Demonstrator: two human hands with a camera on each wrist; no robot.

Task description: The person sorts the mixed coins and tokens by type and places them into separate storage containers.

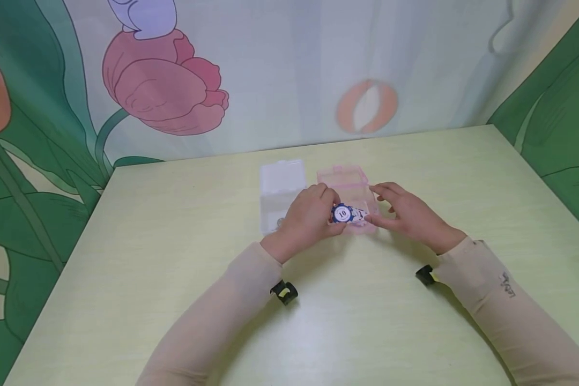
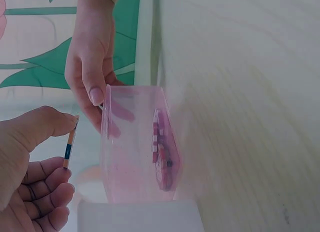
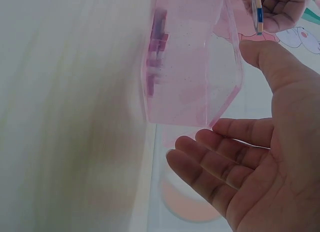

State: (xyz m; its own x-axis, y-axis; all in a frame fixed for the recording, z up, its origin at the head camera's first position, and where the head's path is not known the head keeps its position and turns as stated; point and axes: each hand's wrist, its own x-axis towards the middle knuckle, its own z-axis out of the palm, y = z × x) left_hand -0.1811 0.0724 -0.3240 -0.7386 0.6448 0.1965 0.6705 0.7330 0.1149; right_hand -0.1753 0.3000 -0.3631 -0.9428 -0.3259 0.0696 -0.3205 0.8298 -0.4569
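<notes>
My left hand (image 1: 309,214) pinches a blue-and-white poker chip (image 1: 342,213) marked 10 between thumb and fingers, above the front of an open pink see-through box (image 1: 366,227). In the left wrist view the chip (image 2: 68,149) is seen edge-on, level with the box's rim. Several chips (image 2: 162,167) lie at the bottom of that box, tinted by its wall. At the box's right side is my right hand (image 1: 410,214), its thumb near the front rim and its index finger at the corner in the right wrist view; the fingers are loosely extended.
Left of the pink box stands an open clear-white box (image 1: 270,209), its lid tilted back. Something small and round shows in it beside my left wrist. Behind the pale table (image 1: 173,268) hangs a curtain printed with flowers.
</notes>
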